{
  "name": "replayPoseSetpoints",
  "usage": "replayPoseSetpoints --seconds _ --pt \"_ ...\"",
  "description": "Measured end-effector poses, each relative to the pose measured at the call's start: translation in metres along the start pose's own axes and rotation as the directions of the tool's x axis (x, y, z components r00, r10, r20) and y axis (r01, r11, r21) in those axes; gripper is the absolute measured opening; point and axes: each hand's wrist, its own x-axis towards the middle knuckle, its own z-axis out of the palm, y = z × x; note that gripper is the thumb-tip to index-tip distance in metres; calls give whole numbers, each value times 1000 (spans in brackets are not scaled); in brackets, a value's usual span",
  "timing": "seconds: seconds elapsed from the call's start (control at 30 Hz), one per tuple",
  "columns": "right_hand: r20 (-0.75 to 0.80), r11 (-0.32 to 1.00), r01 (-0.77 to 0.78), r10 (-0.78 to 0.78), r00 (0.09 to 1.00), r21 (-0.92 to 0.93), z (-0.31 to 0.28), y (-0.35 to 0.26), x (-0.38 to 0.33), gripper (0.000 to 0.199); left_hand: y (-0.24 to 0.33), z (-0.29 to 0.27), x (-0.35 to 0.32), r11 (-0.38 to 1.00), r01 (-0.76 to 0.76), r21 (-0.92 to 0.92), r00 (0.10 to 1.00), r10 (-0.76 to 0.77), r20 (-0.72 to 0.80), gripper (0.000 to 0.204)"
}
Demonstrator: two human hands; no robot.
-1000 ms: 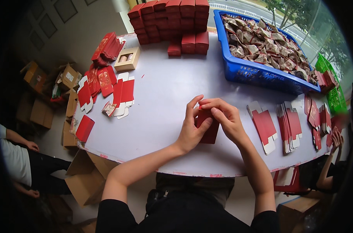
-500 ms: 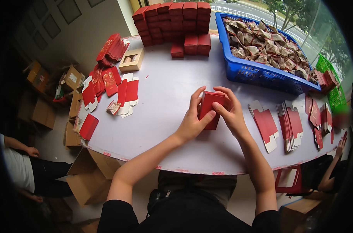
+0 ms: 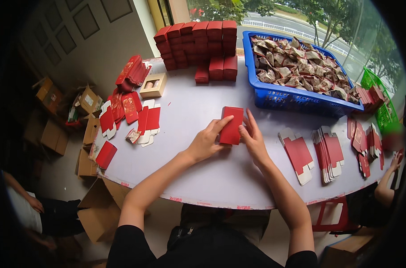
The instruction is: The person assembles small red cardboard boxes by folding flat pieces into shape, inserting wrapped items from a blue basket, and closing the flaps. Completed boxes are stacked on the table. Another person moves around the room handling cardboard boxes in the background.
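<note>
A small red carton (image 3: 232, 126) is between my hands above the middle of the table. My left hand (image 3: 206, 141) grips it from the left, one finger lying across its upper face and the other fingers partly hidden beneath. Beside its right edge is my right hand (image 3: 254, 140), fingers stretched out and apart, the thumb tip at the carton's side. Flat, unfolded red-and-white cartons (image 3: 297, 154) lie to the right of my hands, next to a fanned stack of the same kind (image 3: 329, 154).
A blue basket (image 3: 308, 96) full of patterned sachets stands at the far right, a green basket (image 3: 374, 96) beyond it. Red boxes (image 3: 198, 44) are stacked at the back. Leftward lie a beige window box (image 3: 153, 85), flat cartons (image 3: 149, 120) and a red box (image 3: 106, 155). People sit at both sides.
The carton has turned so that its broad face shows more fully. My right fingers have moved off its top edge to its right side. The whole view has tilted up slightly.
</note>
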Motion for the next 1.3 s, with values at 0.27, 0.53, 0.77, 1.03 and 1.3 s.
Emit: replayPoseSetpoints --seconds 0.27,0.53,0.77,1.03,1.3 --pt "96 858 168 -139 986 -485 21 -1 -15 65 -141 -69 86 979 189 -82 910 -206 -360 84" --pt "140 819 123 -53 989 -560 21 -14 -20 64 -169 -92 139 956 292 15 952 -289 -102 70" --pt "163 818 103 -11 987 -566 23 -17 -18 65 -204 -81 121 946 196 -257 958 -241 -153 70" --pt "190 774 150 -40 981 -615 24 -16 -18 66 -192 -65 120 907 293 303 896 -149 -419 63" --pt "246 710 205 -47 968 -674 24 -16 -19 62 -173 -61 118 863 305 403 904 -129 -408 60"
